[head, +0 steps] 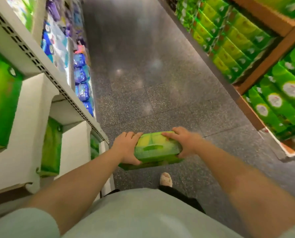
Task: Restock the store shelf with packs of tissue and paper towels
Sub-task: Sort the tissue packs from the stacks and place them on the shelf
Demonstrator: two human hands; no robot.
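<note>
- Green plastic-wrapped tissue pack [156, 147]: held level over the speckled grey aisle floor [143, 74], in front of the person's body, between both shelf runs.
- Left hand [127, 146]: grips the pack's left end, thumb underneath, fingers curled over the top.
- Right hand [186, 141]: clasps the right end likewise; both forearms extended forward.
- Step judged: carrying, not yet shelved.
- Next move calls for turning to the white perforated metal shelf [40, 66] at left, or the wooden shelf of green packs [263, 66] at right; destination cannot be told.
</note>
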